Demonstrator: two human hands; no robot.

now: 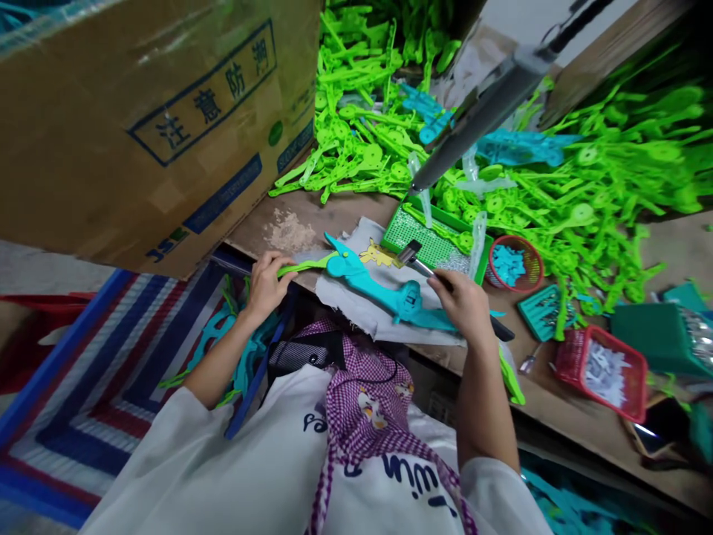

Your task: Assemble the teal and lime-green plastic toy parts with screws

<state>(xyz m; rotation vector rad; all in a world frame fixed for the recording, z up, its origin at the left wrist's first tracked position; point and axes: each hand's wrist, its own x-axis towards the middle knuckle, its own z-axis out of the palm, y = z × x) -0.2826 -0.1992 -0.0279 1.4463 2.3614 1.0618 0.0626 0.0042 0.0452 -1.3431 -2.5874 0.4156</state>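
Note:
My left hand [268, 282] pinches the end of a thin lime-green plastic arm [306, 265]. That arm runs to the head end of a turquoise plastic piece [370, 286], which lies on a grey cloth [362, 316] at the bench's front edge. My right hand [463, 303] is closed around a hammer [426, 267], over the right part of the turquoise piece. The hammer's metal head is above the cloth, beside a yellow cartoon print, and its dark handle end sticks out past my wrist. How the green and turquoise parts join is too small to tell.
Behind the cloth sits a green tray [428, 234] of small metal bits. Lime-green parts [584, 186] heap across the back, under a hanging grey tool [479, 122]. Red baskets [540, 267] stand right; a big carton [156, 148] and a blue-framed bin [111, 386] are left.

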